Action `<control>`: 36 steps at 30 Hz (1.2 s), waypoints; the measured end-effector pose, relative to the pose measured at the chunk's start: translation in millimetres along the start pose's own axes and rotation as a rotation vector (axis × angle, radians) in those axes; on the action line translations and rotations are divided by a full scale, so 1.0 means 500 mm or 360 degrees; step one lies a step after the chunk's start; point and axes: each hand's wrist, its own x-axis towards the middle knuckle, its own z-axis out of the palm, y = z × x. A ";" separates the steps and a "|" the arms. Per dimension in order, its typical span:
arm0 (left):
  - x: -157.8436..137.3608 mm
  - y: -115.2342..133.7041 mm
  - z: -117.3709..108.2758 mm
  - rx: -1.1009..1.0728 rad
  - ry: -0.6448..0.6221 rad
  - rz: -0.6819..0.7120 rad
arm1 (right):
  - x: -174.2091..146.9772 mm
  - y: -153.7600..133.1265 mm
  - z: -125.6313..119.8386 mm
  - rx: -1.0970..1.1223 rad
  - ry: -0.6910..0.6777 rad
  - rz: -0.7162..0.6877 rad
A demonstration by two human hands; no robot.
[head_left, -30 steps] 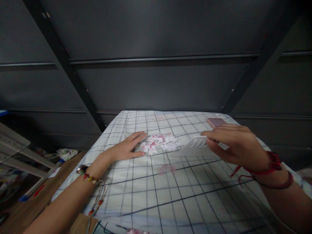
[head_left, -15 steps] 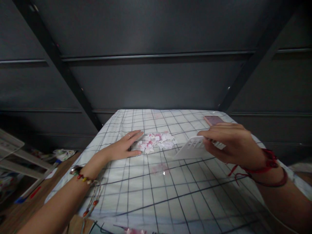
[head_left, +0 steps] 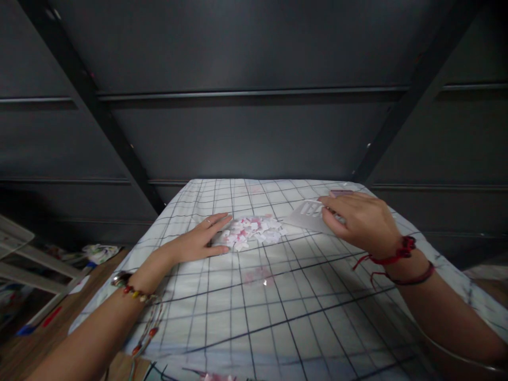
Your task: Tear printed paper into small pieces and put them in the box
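Observation:
A pile of small white and pink paper scraps (head_left: 256, 231) lies on the checked tablecloth (head_left: 301, 317). At its left edge my left hand (head_left: 202, 238) rests on the cloth, thumb and fingers spread around that side, holding nothing. My right hand (head_left: 355, 219) grips a flat white slotted plastic scraper (head_left: 307, 218) by its top edge. The scraper is tilted, and its lower left corner is close to the right side of the scraps; I cannot tell whether they touch.
A pink phone (head_left: 340, 192) lies behind my right hand, partly hidden. Nearer me is a small clear-and-pink piece (head_left: 259, 276). A dark panelled wall (head_left: 246, 137) stands beyond the table. A white frame (head_left: 35, 264) is on the left.
My right hand has moved the scraper away from me and slightly left, and it now covers more of the phone. My left hand and the pile stay nearly still.

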 end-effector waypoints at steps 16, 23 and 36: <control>0.003 0.002 0.001 -0.0007 0.0010 0.0013 | -0.002 0.019 -0.018 -0.0068 0.0002 -0.0041; 0.003 0.007 -0.001 -0.0022 -0.0004 0.0002 | -0.005 0.026 -0.037 0.0117 -0.0154 -0.0037; 0.001 0.009 -0.002 -0.0006 0.0010 -0.0010 | 0.002 0.012 -0.061 0.0465 -0.0181 -0.0179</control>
